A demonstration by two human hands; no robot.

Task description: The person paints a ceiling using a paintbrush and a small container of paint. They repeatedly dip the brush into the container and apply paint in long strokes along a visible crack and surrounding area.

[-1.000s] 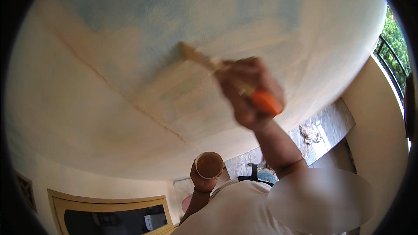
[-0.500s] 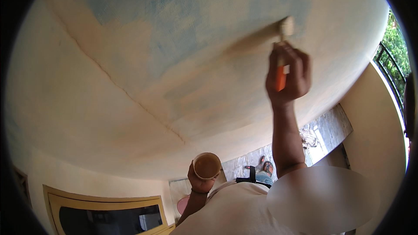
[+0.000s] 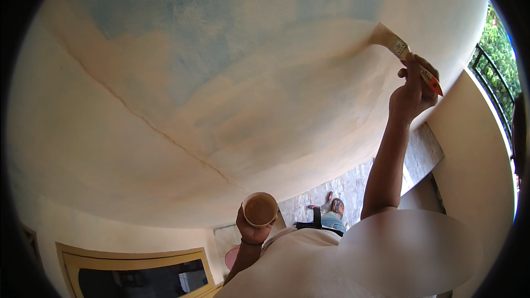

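Right hand (image 3: 411, 94) grips the paintbrush (image 3: 400, 49), bristles on the ceiling (image 3: 165, 105) far from its crack (image 3: 138, 118); left hand (image 3: 251, 232) holds the paint cup (image 3: 260, 208); cream coat patchy, blue remains.

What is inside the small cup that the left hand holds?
The cup in the left hand holds a brown liquid, filling it almost to the rim. How deep it goes, and the bottom of the cup, are hidden by the liquid.

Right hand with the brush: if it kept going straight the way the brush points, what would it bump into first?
The right hand aims its paintbrush up and left. The bristles already seem to touch the wall, so it would probably just press into it.
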